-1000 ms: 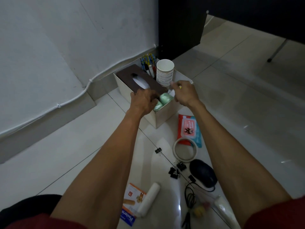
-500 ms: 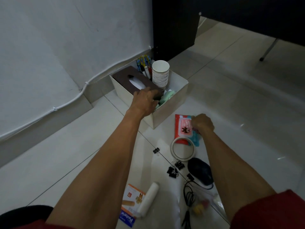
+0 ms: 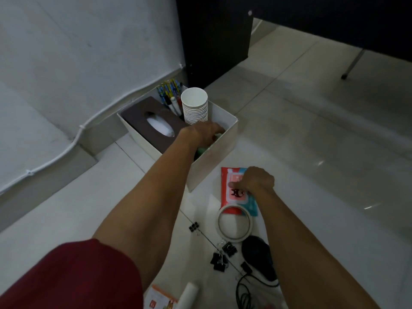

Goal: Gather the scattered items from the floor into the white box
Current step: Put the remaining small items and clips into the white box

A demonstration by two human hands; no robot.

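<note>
Lying on the floor, near corner under the tape roll (image 3: 234,222): the wipes pack (image 3: 229,198), soft, light, slick-filmed, likely to sag. Covered by the right hand (image 3: 256,179), fingers curled round its right edge; best pinched along a sealed seam. Beyond, reaching into the white box (image 3: 214,166): left hand (image 3: 199,132), fingers hidden, grip impossible to tell.

Floor (image 3: 312,141): glossy smooth tiles, reflecting light.
Box (image 3: 214,166): smooth matt white walls.
Tissue box (image 3: 138,112): matt dark brown top.
Cups (image 3: 195,108): white paper.
Wipes pack (image 3: 231,197): shiny plastic film.
Mouse (image 3: 256,250): black plastic, slight sheen.
</note>
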